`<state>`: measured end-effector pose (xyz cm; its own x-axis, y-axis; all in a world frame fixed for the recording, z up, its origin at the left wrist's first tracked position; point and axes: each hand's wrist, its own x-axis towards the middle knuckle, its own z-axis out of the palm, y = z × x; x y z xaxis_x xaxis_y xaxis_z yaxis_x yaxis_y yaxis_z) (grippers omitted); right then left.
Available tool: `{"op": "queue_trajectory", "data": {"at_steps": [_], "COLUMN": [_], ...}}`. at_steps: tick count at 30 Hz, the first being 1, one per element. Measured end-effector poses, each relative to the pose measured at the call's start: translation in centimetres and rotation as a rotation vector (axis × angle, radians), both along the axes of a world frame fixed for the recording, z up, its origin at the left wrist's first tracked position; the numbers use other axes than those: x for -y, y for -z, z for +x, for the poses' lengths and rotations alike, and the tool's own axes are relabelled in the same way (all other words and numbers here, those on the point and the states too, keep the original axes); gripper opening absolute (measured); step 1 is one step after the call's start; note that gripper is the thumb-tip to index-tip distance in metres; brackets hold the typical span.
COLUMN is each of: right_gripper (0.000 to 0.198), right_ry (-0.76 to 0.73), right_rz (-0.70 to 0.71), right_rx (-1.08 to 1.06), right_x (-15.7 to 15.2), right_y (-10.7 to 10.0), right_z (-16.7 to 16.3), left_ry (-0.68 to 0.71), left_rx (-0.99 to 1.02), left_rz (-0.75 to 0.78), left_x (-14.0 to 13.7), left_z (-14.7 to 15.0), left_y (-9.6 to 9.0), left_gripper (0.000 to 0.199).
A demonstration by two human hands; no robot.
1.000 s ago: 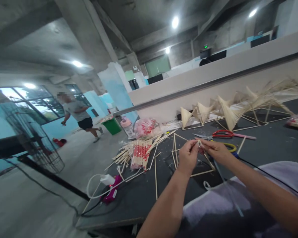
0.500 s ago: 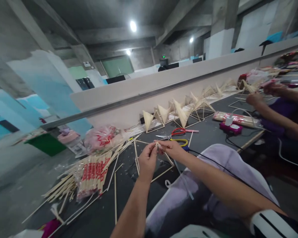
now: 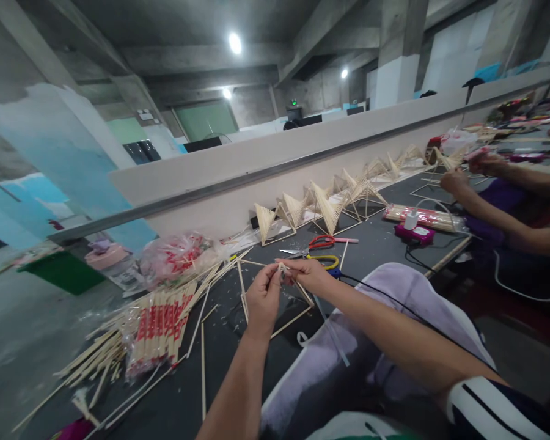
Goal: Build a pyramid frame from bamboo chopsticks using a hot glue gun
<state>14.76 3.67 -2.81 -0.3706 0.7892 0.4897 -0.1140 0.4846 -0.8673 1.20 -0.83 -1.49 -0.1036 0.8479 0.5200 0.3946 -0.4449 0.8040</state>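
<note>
- Grip: left hand point(image 3: 262, 299) and right hand point(image 3: 312, 276) meet over the dark table point(image 3: 222, 357). Both are closed, fingertips pinching 1 small pale piece point(image 3: 282, 267). Its exact form is too small and too covered to read.
- Position: pale piece sits between the 2 sets of fingertips, lifted off the tabletop, above the open stick frame point(image 3: 293, 321). Frame sticks show to the left of, behind and to the right of the hands. Cannot tell whether the piece is joined to the frame; fingers hide any contact.
- Step in hand (judgement): close fingertip work on the pale piece, with both hands sharing the hold.
- Next move (judgement): calls for a light, steady pinch from at least 1 hand if the other lets go, and care that the wrists do not knock the thin sticks below.
- Nearby: red-handled scissors point(image 3: 321, 241) lie beyond the right hand, blades pointing left; a yellow handle point(image 3: 329, 264) lies nearer, just beside the fingers. Clear strip point(image 3: 333, 336) lies right of the frame, near the right forearm.
- Stock: wrapped stick packet point(image 3: 153, 333) and loose sticks point(image 3: 89, 354) lie left, well apart from the hands.
- Background: row of stick models point(image 3: 327, 211) along the partition; a co-worker's hand point(image 3: 455, 181) at far right.
</note>
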Motion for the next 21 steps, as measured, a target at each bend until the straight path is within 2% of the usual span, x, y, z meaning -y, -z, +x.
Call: {"op": "queue_trajectory", "data": {"at_steps": [21], "right_gripper": [0.039], "right_ry": [-0.005], "right_rz": [0.019], "right_rx": [0.017], "right_x": [-0.23], "right_y": [0.34], "right_z": [-0.06], "left_ry": [-0.018], "left_rx": [-0.033], "left_rz": [0.015], "left_x": [0.1], "left_z": [0.19], "left_y": [-0.33], "left_gripper": [0.028]}}
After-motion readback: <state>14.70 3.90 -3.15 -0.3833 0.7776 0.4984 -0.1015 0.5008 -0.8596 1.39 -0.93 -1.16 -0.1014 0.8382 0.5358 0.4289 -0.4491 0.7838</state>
